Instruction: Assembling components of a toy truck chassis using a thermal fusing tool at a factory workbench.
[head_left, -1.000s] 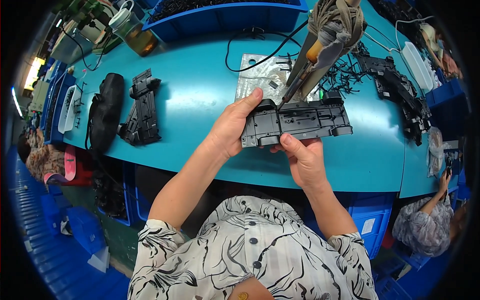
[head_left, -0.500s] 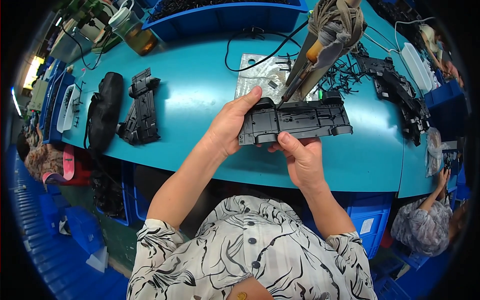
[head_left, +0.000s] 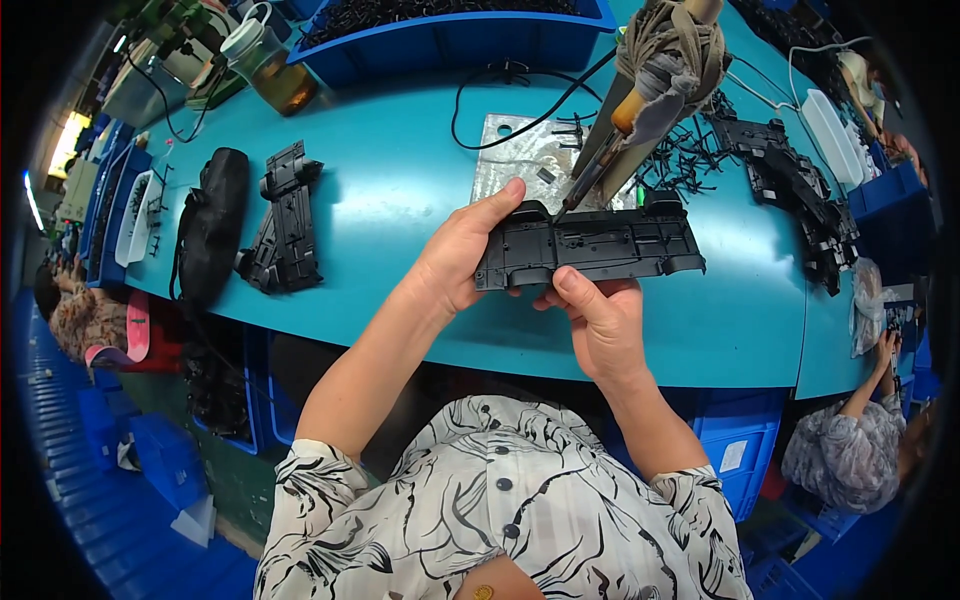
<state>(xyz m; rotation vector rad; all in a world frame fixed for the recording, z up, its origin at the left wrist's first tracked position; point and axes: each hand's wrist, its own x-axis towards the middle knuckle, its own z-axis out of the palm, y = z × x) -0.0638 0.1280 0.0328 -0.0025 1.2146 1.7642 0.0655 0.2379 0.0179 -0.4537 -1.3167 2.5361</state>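
You've got the black part (head_left: 625,252) in both hands, up over the bench (head_left: 400,230), ribbed face toward you, long side running left to right.

Grip: left hand (head_left: 460,250) is closed on the left end, thumb at the far edge, fingers mostly hidden. Right hand (head_left: 607,325) is closed on the near edge, thumb on top, other fingers tucked underneath. Both look firm, no gap.

The iron (head_left: 592,174) slants down from the upper right, tip at the part's far edge, just right of the left arch. Touching or a hair short: can't tell at this size.

Progress, my read: this piece is mid-step, not finished, since it's held right up at the tip. Spots done on it vs. spots left: can't tell, black on black.

Similar parts (head_left: 283,225) lie to the left beside the black pouch (head_left: 213,225), and a longer heap (head_left: 785,175) sits to the right. Which are done and which are waiting doesn't show.

Loose stock isn't used up: small black pieces (head_left: 693,160) are scattered right of the iron, a few lie on the metal plate (head_left: 512,168), and the blue bin (head_left: 460,48) at the back is full of dark bits.
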